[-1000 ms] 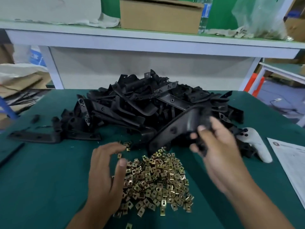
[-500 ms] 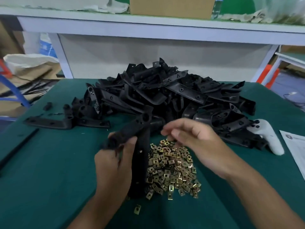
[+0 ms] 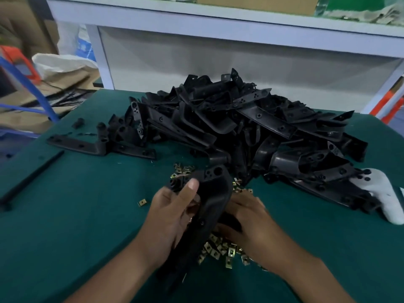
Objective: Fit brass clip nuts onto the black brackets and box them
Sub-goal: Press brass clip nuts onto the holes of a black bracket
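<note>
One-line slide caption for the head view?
Left hand grips a black bracket over the brass clip nuts while the right hand reaches into them.

From my feed the light is even and fairly dim, diffuse from overhead, with no hard glare. The green table (image 3: 76, 215) reads dark teal, and only soft shadows sit under the pile of black brackets (image 3: 251, 127), whose detail sinks into near-solid black. Both hands look smeared with motion blur. The white shelf (image 3: 218, 25) at the top bows from the wide-angle lens, and the corners turn soft and noisy. The whole frame looks compressed, slightly mushy.
</note>
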Tool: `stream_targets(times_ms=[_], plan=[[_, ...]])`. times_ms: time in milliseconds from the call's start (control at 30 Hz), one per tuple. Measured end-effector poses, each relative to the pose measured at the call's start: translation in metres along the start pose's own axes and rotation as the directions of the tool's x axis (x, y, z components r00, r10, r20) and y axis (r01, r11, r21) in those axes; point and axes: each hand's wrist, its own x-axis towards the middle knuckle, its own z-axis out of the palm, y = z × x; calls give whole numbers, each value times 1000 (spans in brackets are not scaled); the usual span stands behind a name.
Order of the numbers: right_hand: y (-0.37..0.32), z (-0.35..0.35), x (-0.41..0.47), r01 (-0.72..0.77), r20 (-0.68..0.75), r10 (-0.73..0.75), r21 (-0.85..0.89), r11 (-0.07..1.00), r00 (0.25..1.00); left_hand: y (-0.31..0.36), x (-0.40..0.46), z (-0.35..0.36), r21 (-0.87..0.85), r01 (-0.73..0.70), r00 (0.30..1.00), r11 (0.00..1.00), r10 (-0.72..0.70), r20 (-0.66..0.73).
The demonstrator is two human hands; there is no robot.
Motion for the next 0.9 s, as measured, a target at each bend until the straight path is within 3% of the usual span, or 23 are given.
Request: stream_targets(times_ms=[133, 267, 333, 433, 600, 800, 900], plan=[[-1, 0, -3, 8, -9, -7, 109, 994, 1000, -2, 3, -10, 88, -104, 992, 991, 97, 80], [0, -7, -7, -67, -144, 139, 418, 906, 980, -4, 2, -9, 194, -158, 987, 968, 160, 4], [0, -12, -5, -101, -191, 251, 570, 816, 949, -3, -1, -6, 258, -189, 980, 947, 197, -4], [3, -19, -3, -77, -173, 352, 800, 595, 920, -7, -7, 0, 298, -193, 981, 935, 182, 63], [3, -26, -2, -85, -65, 367, 922, 378, 928, -11, -11, 3, 377, -159, 987, 912, 136, 89], [-4, -29, -3, -66, -47, 307, 935, 349, 951, -13, -9, 1, 407, -149, 986, 901, 104, 129], [-6, -30, -3, -112, 17, 295, 944, 310, 955, -15, -10, 0, 517, -140, 981, 844, 50, 185]])
